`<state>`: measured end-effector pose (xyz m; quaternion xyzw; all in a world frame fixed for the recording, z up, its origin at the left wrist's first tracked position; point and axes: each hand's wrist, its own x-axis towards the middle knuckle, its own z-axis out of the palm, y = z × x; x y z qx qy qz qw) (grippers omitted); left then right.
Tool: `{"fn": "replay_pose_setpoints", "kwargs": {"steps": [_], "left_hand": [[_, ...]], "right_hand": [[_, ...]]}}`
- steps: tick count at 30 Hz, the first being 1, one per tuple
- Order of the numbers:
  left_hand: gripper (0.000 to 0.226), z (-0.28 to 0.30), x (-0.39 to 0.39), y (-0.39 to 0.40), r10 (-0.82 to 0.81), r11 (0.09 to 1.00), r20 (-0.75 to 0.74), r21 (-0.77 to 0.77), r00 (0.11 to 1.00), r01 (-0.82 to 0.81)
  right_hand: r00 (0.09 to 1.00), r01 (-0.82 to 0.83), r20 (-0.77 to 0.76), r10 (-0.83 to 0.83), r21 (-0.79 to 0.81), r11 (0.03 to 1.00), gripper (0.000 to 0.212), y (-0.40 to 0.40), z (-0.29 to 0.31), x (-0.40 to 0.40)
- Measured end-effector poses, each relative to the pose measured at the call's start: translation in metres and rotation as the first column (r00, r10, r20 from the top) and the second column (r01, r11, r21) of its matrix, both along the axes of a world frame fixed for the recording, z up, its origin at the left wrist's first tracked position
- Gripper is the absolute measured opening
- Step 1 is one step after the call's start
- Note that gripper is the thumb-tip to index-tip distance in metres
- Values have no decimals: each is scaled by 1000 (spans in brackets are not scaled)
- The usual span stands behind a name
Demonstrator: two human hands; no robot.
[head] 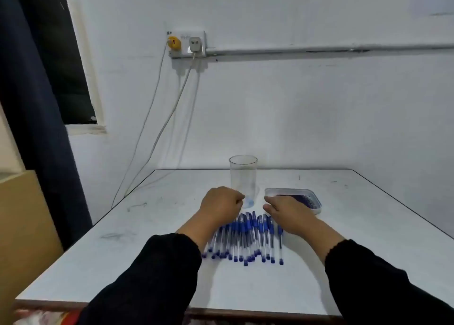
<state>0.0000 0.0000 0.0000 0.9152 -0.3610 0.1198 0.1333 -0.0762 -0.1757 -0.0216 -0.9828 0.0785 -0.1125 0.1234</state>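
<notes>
Several blue-capped clear pens [248,238] lie side by side in a row on the white table [147,263]. Behind them stands an empty clear plastic cup [243,177]. My left hand [219,205] hovers at the row's far left end, close to the cup's base, with its fingers curled under; I see nothing held in it. At the row's far right end is my right hand [287,213], palm down, its fingers stretched toward the cup. Both arms wear black sleeves.
A shallow clear tray [317,197] with small dark blue pieces sits just behind my right hand. The wall behind holds a socket strip [188,43] with cables hanging down past the table's back left edge. A dark curtain [32,103] hangs at the left.
</notes>
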Motion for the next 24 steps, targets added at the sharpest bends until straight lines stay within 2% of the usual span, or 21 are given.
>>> {"fn": "replay_pose_setpoints", "kwargs": {"steps": [4, 8, 10, 13, 20, 22, 24], "left_hand": [[33, -27, 1, -1, -40, 999, -42, 26, 998, 41], [40, -46, 1, -5, -64, 993, -73, 95, 995, 70], [45, -55, -1, -8, -66, 991, -89, 112, 994, 76], [52, -62, -1, -12, -49, 992, -138, 108, 989, 64], [55, -73, 3, -15, -25, 999, -202, 41, 979, 34], [53, -72, 2, -14, -27, 1000, -219, -7, 975, 26], [51, -69, 1, -13, -36, 997, -224, -68, 974, 21]], "right_hand": [[993, 107, 51, -104, -57, 993, 34, -11, -29, 4], [960, 238, 162, -230, -29, 971, 30, -18, -45, 4], [945, 296, 156, -288, -30, 955, 27, -20, -54, 7], [914, 371, 138, -382, 98, 924, 29, -17, -55, 10], [902, 408, 96, -421, 131, 903, 22, -14, -51, 13], [900, 404, 84, -427, 204, 892, 18, -16, -50, 12], [897, 376, 95, -431, 348, 859, 13, -19, -49, 10]]}}
